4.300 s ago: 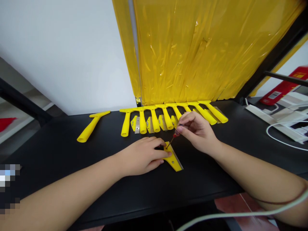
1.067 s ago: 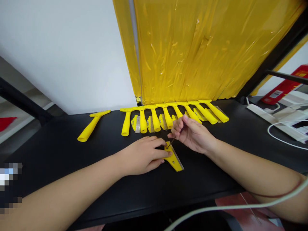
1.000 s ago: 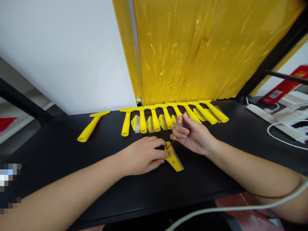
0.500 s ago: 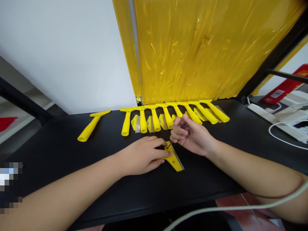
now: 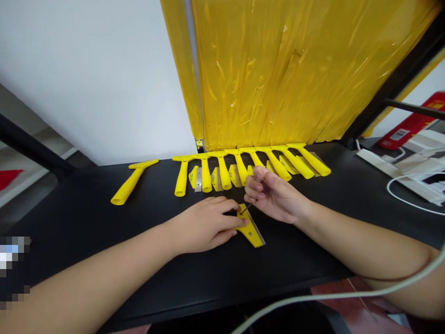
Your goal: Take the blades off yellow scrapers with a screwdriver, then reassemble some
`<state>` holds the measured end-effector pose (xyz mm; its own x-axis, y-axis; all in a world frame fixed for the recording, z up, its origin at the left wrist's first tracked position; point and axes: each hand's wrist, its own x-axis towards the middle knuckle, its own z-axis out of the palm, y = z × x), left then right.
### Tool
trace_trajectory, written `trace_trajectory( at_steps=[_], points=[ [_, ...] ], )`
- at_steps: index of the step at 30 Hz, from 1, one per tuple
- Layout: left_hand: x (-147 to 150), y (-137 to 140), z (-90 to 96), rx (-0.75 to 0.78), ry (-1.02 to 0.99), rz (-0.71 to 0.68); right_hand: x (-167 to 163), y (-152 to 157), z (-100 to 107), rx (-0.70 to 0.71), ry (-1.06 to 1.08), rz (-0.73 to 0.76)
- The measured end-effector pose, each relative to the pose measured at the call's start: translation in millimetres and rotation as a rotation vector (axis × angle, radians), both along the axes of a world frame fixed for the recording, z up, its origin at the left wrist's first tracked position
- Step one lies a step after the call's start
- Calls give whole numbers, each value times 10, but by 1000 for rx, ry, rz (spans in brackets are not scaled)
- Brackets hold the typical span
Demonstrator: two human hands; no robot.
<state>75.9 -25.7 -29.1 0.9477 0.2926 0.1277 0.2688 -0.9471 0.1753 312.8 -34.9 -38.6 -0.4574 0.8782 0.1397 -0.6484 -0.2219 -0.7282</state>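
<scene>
We find the yellow scraper (image 5: 253,235) lying on the black bench (image 5: 181,290), the left hand (image 5: 206,226) with fingers clamped on it. The right hand (image 5: 274,195) has fingers closed around a screwdriver (image 5: 247,207), its tip meeting the scraper's far end.

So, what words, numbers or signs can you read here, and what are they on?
No words or numbers can be read.
Red pack: its white label seems to have a barcode, too small to read; any other print is too blurred.
Held scraper: no writing that I can make out.
</scene>
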Motion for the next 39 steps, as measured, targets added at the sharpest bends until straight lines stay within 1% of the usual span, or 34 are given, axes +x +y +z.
trace_trajectory(
  at_steps=[7, 10, 13, 16, 19, 21, 24, 28, 30, 35, 37, 39],
  points=[
    [0, 1, 5, -11, -19, -4, -19, 11, -5, -45, 60, -13],
    [-5, 4, -7, -4, -15, -2, -15, 19, -17, -35, 63, -13],
    [-9, 5, -15, -4, -9, 4, -2, 18, -34, 5, 38, 13],
    [-12, 8, -16, -8, -5, 1, 24, 10, -46, 88, -49, 45],
    [-12, 10, -16, -15, -7, -1, 52, 2, -43, 164, -117, 39],
    [-13, 9, -16, -12, -7, 3, 58, -1, -30, 179, -136, 31],
    [-12, 6, -14, -13, 2, 7, 24, -18, -3, 132, -130, 34],
    [-10, 5, -11, -23, 6, 2, -75, -79, 19, 49, -28, 12],
    [-8, 6, -10, -22, 2, 4, -112, -104, 23, 49, -16, -10],
    [-6, 6, -12, -18, -7, 1, -110, -74, 36, 98, -96, -84],
    [-5, 5, -14, -16, -3, 0, -96, -58, 40, 94, -119, -72],
    [-4, 5, -15, -15, -2, 2, -93, -64, 41, 64, -111, -24]
  ],
)
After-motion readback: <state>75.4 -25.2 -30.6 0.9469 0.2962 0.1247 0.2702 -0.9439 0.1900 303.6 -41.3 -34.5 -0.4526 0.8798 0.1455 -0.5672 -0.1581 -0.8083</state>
